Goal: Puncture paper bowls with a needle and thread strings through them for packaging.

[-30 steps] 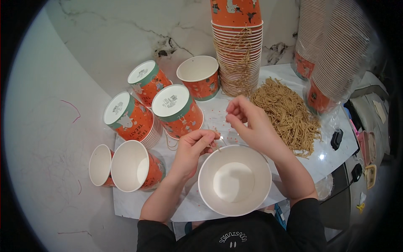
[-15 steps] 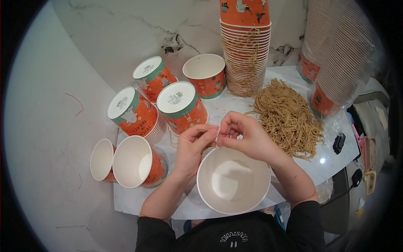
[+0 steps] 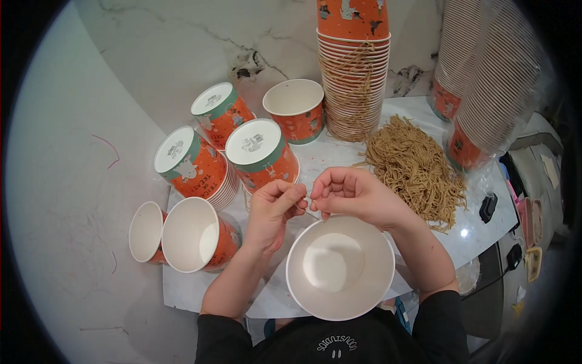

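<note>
Above the far rim of an open white-lined paper bucket [image 3: 339, 270], my two hands are close together with a small gap between the fingertips. My left hand [image 3: 271, 212] is closed in a pinch, and so is my right hand [image 3: 357, 197]. A thin pale cord [image 3: 310, 213] shows between and below the fingers; its ends are hidden by them. The bucket stands at the near edge of the table, its mouth facing up, against my dark shirt. Right of my right hand lies a heap of tan cords [image 3: 418, 173].
Upside-down orange buckets [image 3: 254, 142] stand at the left, with two open ones [image 3: 191, 235] tipped on their sides. An upright bucket [image 3: 294, 98] and a tall cord-draped stack [image 3: 354, 85] are behind. Plastic-wrapped stacks [image 3: 500, 79] rise far right, near a black clip-like object [image 3: 488, 208].
My hands have drawn slightly apart from each other, the left one moving left. The open bucket has shifted a little toward me.
</note>
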### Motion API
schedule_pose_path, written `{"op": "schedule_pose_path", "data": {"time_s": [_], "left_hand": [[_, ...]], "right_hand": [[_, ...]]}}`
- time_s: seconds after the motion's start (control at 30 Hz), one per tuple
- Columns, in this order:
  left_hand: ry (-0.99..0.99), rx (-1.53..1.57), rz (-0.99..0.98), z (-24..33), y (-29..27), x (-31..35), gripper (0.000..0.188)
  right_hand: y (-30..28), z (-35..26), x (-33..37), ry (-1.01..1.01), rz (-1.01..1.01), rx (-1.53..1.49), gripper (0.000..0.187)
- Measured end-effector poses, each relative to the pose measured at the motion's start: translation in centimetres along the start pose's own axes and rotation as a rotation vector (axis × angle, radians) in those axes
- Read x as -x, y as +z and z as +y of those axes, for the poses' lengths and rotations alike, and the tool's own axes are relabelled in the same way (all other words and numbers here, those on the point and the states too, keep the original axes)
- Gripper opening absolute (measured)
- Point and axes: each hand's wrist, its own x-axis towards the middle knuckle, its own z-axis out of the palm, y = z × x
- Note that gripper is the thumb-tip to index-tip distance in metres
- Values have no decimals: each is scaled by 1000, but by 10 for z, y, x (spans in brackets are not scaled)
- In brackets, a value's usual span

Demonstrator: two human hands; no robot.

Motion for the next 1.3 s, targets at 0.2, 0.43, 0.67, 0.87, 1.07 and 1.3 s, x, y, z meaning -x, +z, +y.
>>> {"op": "schedule_pose_path", "data": {"time_s": [0.2,0.43,0.67,0.87,1.07,1.3], "left_hand": [[65,66,31,5,-7,-3,15],[246,-109,41,21,4,5,20],[360,-239,-107,20,7,10,28],[206,-318,-188,27,3,6,38],[40,-978,-375,39,-13,7,43],[227,-918,-374,31,-5,7,70]], "right_hand": [[-1,-3,2,-37,170,187,10],[0,1,2,-190,407,670,11],[5,12,-2,-86,133,399,14],[5,20,-4,-67,51,365,11],[-2,16,-3,-52,18,325,9],[-7,15,-3,-16,-43,329,10]]}}
